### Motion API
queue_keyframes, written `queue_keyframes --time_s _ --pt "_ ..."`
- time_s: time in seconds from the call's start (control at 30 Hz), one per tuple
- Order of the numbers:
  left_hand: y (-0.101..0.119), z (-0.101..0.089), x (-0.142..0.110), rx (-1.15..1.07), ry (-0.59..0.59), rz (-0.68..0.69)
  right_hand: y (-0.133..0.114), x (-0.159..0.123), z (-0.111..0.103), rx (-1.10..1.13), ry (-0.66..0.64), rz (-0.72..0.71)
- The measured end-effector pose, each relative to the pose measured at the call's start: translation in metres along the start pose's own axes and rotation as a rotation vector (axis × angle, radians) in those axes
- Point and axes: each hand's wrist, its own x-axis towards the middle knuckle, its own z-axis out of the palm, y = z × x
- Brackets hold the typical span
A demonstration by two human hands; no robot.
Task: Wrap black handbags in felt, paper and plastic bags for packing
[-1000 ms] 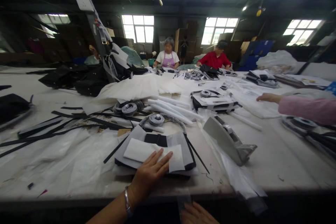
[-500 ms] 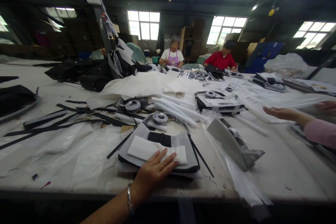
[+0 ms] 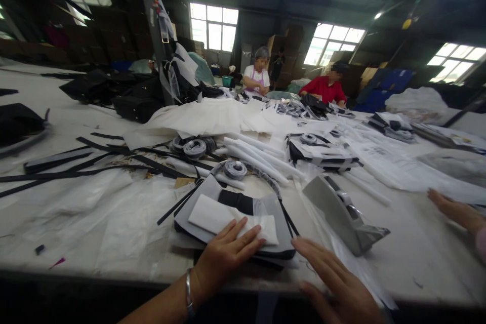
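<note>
right hand (image 3: pixel 339 278) risen beside bag (image 3: pixel 236 201); left hand (image 3: pixel 228 253) on top

Right hand (image 3: pixel 337 281), wrist beyond bottom edge

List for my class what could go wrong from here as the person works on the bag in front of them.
The folded white sheet under the left hand might slip if that hand lifts.

The bag lies near the table's front edge, so a pull could drag it over.

The right hand might snag the thin black strip nearby.
</note>
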Motion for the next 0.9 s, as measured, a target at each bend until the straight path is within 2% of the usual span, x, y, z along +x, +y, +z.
queue_keyframes --time_s 0.1,0.2,0.3,0.37,0.43,0.53,0.6,0.73,0.83,0.9 --pt "0.000 0.002 0.000 0.002 0.016 -0.001 0.014 0.054 0.005 -0.051 -0.166 -0.039" --pt "0.001 0.005 -0.001 0.010 0.052 -0.013 0.023 0.096 0.005 0.051 -0.381 -0.037" --pt "0.001 0.005 -0.001 0.015 0.063 -0.019 0.034 0.131 0.007 0.047 -0.435 0.009" --pt "0.001 0.006 0.000 0.020 0.087 -0.024 0.043 0.153 0.016 -0.029 -0.455 0.015" --pt "0.001 0.006 0.001 0.029 0.123 -0.037 0.053 0.170 0.032 -0.083 -0.530 -0.022" --pt "0.000 0.009 0.000 0.049 0.138 -0.039 0.067 0.180 0.049 -0.143 -0.617 -0.063" --pt "-0.001 0.011 -0.001 0.058 0.148 -0.032 0.075 0.179 0.051 -0.174 -0.633 -0.080" --pt "-0.002 0.012 -0.001 0.061 0.163 -0.024 0.084 0.171 0.035 -0.200 -0.614 -0.085" --pt "-0.001 0.012 0.000 0.040 0.175 -0.038 0.077 0.158 0.019 -0.182 -0.562 -0.063" --pt "0.000 0.012 0.001 0.018 0.178 -0.052 0.068 0.147 0.010 -0.058 -0.518 -0.086"
